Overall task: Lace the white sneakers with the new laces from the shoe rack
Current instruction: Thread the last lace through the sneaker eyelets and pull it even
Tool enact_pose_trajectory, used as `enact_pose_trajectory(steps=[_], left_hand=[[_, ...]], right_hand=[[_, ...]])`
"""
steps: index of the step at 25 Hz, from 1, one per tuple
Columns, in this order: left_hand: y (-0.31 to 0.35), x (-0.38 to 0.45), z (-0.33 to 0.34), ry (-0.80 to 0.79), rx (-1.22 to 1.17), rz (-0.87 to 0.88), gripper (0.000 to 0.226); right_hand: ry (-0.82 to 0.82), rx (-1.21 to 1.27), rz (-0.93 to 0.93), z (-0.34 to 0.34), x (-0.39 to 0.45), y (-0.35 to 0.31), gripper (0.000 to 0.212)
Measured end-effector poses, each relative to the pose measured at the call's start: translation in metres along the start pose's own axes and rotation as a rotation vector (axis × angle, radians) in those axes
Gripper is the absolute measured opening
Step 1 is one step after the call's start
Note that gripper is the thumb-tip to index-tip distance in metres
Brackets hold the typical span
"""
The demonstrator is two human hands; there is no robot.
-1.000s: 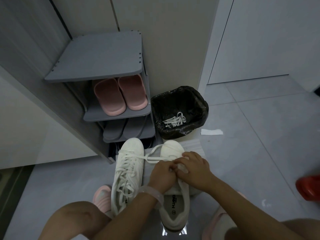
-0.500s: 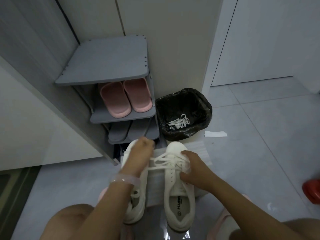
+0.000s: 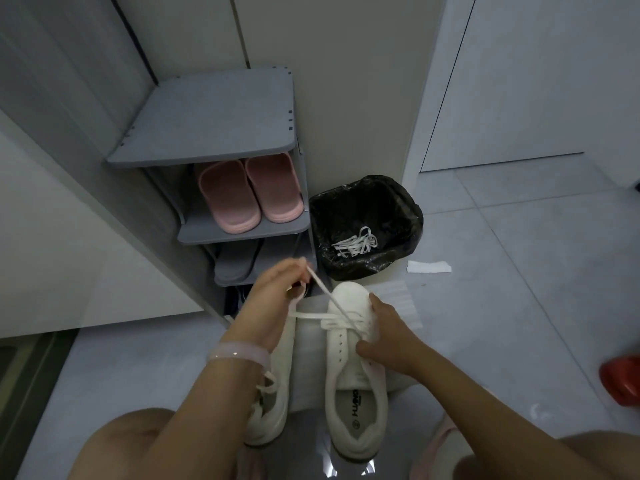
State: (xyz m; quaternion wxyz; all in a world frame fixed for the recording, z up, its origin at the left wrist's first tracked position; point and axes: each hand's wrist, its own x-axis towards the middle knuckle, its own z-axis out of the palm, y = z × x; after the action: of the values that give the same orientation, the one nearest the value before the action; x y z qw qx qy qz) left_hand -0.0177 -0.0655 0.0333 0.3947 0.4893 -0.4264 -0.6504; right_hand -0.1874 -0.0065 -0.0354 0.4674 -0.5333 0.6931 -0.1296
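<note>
Grey shoe rack (image 3: 207,133) held pink slippers (image 3: 249,194) on its middle shelf; right of it, a black-lined bin (image 3: 367,206) contained old white laces (image 3: 355,245). Before the rack, the left hand (image 3: 273,289) pinched a new lace (image 3: 323,289) taut, while the right hand (image 3: 384,334) gripped the right sneaker (image 3: 349,375). The left sneaker (image 3: 273,403) lay beside it, partly hidden by the forearm.

I count two white sneakers (image 3: 349,368) near me, two pink slippers (image 3: 249,192) on the far rack, one black-lined bin (image 3: 367,223) to their right, one paper scrap (image 3: 428,267), two hands (image 3: 273,289)
</note>
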Motion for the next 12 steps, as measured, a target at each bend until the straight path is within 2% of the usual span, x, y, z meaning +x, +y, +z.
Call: enact_pose_trajectory(steps=[2, 4, 5, 6, 7, 8, 10, 12], left_hand=[[-0.005, 0.000, 0.003, -0.059, -0.245, -0.129, 0.038], [-0.022, -0.003, 0.016, -0.080, -0.160, -0.322, 0.036], [-0.033, -0.003, 0.020, -0.072, 0.062, -0.360, 0.033], [-0.045, -0.003, 0.020, -0.081, 0.406, -0.322, 0.028], [-0.055, -0.002, 0.018, -0.091, 0.760, -0.218, 0.023], [-0.061, -0.003, 0.015, -0.113, 1.006, -0.108, 0.020], [-0.061, -0.006, 0.014, -0.171, 1.184, -0.036, 0.018], [-0.061, -0.006, 0.015, -0.195, 1.244, -0.017, 0.023]], right_hand=[[0.003, -0.017, 0.005, 0.000, 0.001, 0.000, 0.093], [0.023, -0.042, -0.021, 0.001, 0.001, -0.001, 0.093], [0.037, -0.044, -0.036, 0.001, 0.002, -0.001, 0.093], [0.046, -0.039, -0.043, 0.001, 0.002, 0.000, 0.092], [0.043, -0.032, -0.044, 0.001, 0.002, 0.000, 0.090], [0.034, -0.030, -0.038, 0.001, 0.002, 0.000, 0.087], [0.060, -0.046, -0.037, 0.004, 0.002, 0.001, 0.074], [0.175, -0.099, -0.065, 0.008, 0.002, 0.005, 0.047]])
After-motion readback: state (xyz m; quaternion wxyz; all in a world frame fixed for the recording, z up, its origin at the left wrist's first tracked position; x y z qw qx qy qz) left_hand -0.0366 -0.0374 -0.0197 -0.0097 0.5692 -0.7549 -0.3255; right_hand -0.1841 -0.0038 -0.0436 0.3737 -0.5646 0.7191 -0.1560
